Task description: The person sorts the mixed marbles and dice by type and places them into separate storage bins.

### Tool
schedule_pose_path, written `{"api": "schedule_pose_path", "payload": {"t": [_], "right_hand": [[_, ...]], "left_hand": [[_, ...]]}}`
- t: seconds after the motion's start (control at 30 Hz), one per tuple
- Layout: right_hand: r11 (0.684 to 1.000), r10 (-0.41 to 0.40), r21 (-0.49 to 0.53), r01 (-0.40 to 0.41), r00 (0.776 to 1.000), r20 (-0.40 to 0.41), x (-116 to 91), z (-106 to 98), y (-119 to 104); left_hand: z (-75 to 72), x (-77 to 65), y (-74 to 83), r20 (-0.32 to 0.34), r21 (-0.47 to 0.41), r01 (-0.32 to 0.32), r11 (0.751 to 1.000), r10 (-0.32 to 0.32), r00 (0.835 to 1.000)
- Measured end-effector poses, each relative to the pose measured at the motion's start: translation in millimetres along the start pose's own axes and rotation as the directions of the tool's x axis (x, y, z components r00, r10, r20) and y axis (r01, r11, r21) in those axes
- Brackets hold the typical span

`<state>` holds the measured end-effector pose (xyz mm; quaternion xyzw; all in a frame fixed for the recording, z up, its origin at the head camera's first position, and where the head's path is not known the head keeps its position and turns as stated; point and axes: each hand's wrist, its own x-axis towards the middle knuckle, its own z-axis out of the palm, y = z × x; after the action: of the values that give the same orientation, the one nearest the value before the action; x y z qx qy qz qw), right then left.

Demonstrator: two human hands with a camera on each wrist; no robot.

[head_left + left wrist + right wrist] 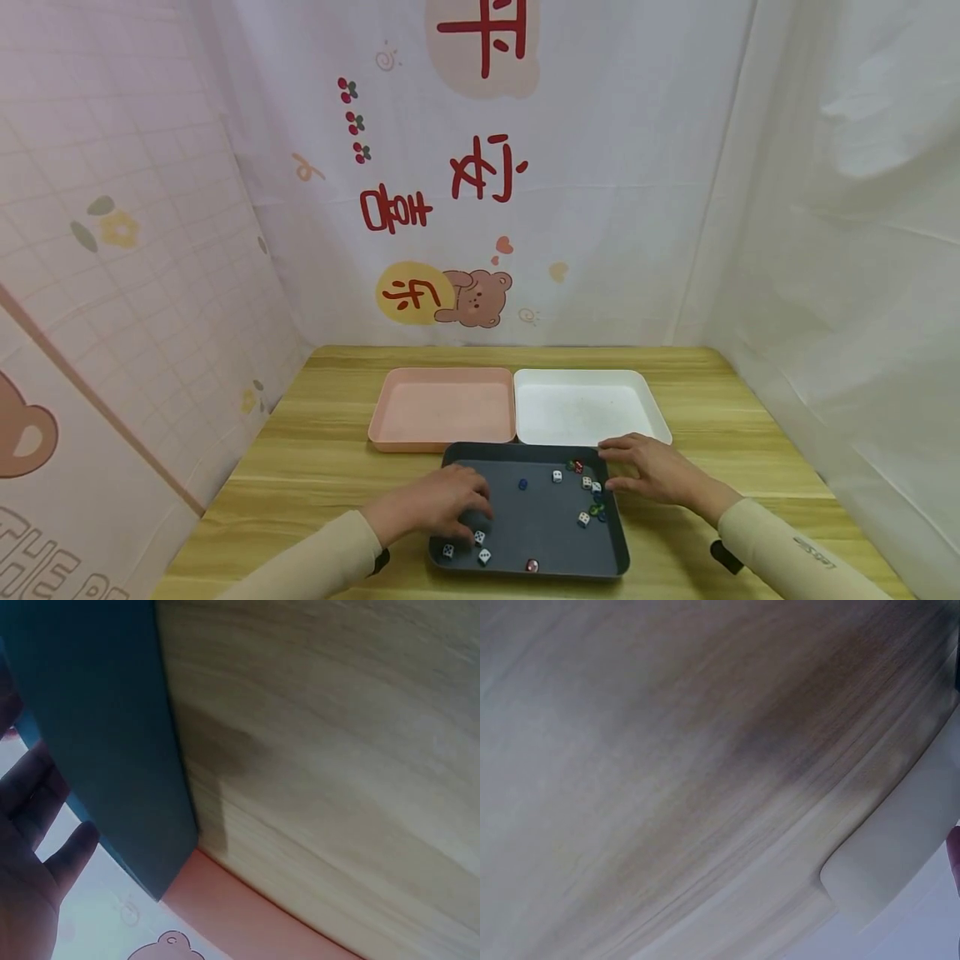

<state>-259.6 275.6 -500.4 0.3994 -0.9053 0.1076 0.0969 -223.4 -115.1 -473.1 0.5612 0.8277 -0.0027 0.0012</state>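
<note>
A dark grey tray holds several small dice. My left hand hovers over its left side, fingers loosely bent and spread, near a few white dice. In the left wrist view the left hand shows beside the tray's outer wall. My right hand is at the tray's right rim, thumb and fingers apart. Close to it lie white dice, green dice and a red die. A blue die sits mid-tray, and another red die by the front wall.
Behind the dark tray, a pink tray and a white tray stand side by side on the wooden table. Printed cloth hangs at the back and on both sides.
</note>
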Motion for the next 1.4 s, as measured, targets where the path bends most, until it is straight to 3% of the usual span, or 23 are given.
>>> {"api": "schedule_pose_path", "payload": {"t": [0.5, 0.77, 1.07, 1.4], "right_hand": [[1.000, -0.004, -0.023, 0.004, 1.000, -0.006, 0, 2, 2], [1.000, 0.015, -0.013, -0.015, 1.000, 0.009, 0, 2, 2], [1.000, 0.022, -0.015, -0.021, 1.000, 0.015, -1, 2, 2], [1.000, 0.003, -0.013, -0.003, 1.000, -0.008, -1, 2, 2]], "left_hand": [[6.7, 2.0, 2.5, 0.026, 0.023, 0.017, 1.000, -0.018, 1.000], [12.5, 1.7, -0.7, 0.033, -0.012, 0.017, 1.000, -0.017, 0.999], [5.7, 2.7, -4.0, -0.037, -0.051, 0.034, 0.998, -0.036, 0.999], [-5.6, 0.2, -22.0, -0.130, -0.092, 0.119, 0.989, -0.130, 0.983]]}}
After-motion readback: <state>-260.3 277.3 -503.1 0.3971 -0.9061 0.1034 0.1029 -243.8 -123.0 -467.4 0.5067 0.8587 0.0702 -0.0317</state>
